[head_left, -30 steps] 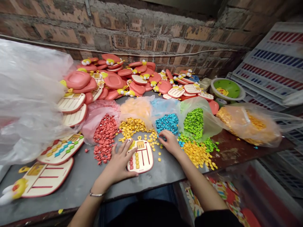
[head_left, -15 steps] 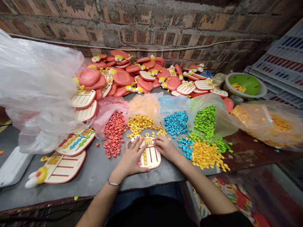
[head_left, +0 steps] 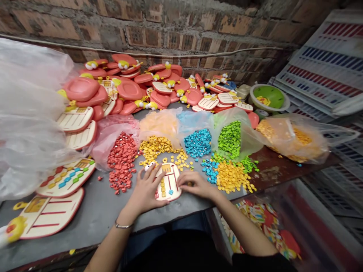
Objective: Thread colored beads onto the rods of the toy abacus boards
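Observation:
A cream toy board (head_left: 169, 175) with red slots and a red rim lies in front of me on the grey table. My left hand (head_left: 147, 187) grips its left side, the fingers spread over the upper part and the thumb along the near edge. A column of yellow beads (head_left: 162, 187) and a few red beads (head_left: 156, 193) show beside that hand. One blue bead (head_left: 170, 192) rests at the lower right of the board. At the right edge, my right hand (head_left: 196, 184) has its fingers curled together; whatever is between the fingertips is hidden.
Behind the board, bags spill red beads (head_left: 122, 158), yellow beads (head_left: 155, 147), blue beads (head_left: 198, 142) and green beads (head_left: 230, 139). A loose yellow pile (head_left: 234, 175) lies to the right. Red-backed boards (head_left: 130, 90) are heaped along the wall; a filled board (head_left: 68, 175) lies left.
The view has swung to the right. My right hand has moved from the board's upper part to its right edge, and a blue bead now shows at the lower right. My left hand stays on the board.

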`<control>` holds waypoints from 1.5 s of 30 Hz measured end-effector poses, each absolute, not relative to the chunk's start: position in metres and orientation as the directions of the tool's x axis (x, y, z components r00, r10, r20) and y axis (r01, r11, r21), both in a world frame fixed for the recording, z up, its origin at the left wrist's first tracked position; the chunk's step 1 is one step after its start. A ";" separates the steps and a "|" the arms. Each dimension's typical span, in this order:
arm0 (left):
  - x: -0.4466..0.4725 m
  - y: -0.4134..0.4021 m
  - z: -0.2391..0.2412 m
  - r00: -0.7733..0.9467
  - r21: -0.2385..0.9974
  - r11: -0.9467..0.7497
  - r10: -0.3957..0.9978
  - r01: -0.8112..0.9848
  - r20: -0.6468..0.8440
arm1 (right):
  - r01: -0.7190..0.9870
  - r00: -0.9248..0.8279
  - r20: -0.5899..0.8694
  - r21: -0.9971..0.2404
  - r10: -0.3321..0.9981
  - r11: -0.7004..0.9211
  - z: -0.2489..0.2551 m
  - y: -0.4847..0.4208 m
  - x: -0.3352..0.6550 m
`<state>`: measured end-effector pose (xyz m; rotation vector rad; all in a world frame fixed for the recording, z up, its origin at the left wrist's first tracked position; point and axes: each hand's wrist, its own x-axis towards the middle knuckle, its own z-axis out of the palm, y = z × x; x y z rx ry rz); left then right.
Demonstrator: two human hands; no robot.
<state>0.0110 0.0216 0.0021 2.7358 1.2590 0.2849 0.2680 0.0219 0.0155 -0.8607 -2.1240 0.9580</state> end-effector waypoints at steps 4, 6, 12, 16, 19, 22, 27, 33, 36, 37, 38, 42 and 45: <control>0.011 0.022 0.002 0.643 0.181 -0.653 0.757 0.735 0.122 | 0.608 -0.095 0.350 -0.721 0.932 0.333 0.011 0.015 0.319; 0.010 0.022 0.002 0.643 0.183 -0.653 0.756 0.735 0.121 | 0.731 -0.054 0.334 -0.629 0.941 0.265 0.004 0.014 0.338; 0.010 0.022 0.000 0.646 0.185 -0.657 0.754 0.731 0.121 | 0.892 -0.156 0.277 -0.373 0.948 0.256 -0.013 0.008 0.346; 0.011 0.021 0.001 0.639 0.200 -0.648 0.761 0.735 0.116 | 0.823 -0.116 0.401 -0.473 0.909 0.314 -0.010 0.013 0.328; 0.011 0.021 0.002 0.635 0.216 -0.640 0.766 0.737 0.101 | 0.677 -0.105 0.452 -0.619 0.886 0.397 -0.002 0.023 0.302; 0.011 0.020 0.003 0.635 0.225 -0.637 0.767 0.737 0.092 | 0.585 -0.223 0.446 -0.650 0.867 0.485 0.002 0.038 0.269; 0.011 0.020 0.003 0.638 0.222 -0.642 0.764 0.734 0.098 | 0.639 -0.433 0.397 -0.498 0.809 0.586 -0.005 0.062 0.238; 0.011 0.020 0.003 0.641 0.226 -0.644 0.761 0.731 0.099 | 0.611 -0.564 0.357 -0.426 0.744 0.667 -0.004 0.070 0.248; 0.012 0.020 0.003 0.629 0.232 -0.632 0.771 0.739 0.097 | 0.538 -0.625 0.313 -0.490 0.715 0.686 0.001 0.067 0.253; 0.012 0.020 0.003 0.627 0.234 -0.629 0.774 0.741 0.095 | 0.515 -0.643 0.300 -0.512 0.705 0.687 0.001 0.065 0.253; 0.011 0.020 0.003 0.626 0.236 -0.628 0.775 0.742 0.093 | 0.496 -0.647 0.296 -0.537 0.703 0.682 0.001 0.062 0.252; 0.011 0.020 0.002 0.633 0.227 -0.636 0.768 0.738 0.096 | 0.448 -0.547 0.370 -0.628 0.750 0.637 -0.008 0.052 0.240; 0.012 0.020 0.002 0.634 0.214 -0.638 0.767 0.739 0.100 | 0.388 -0.589 0.368 -0.652 0.719 0.651 -0.006 0.046 0.231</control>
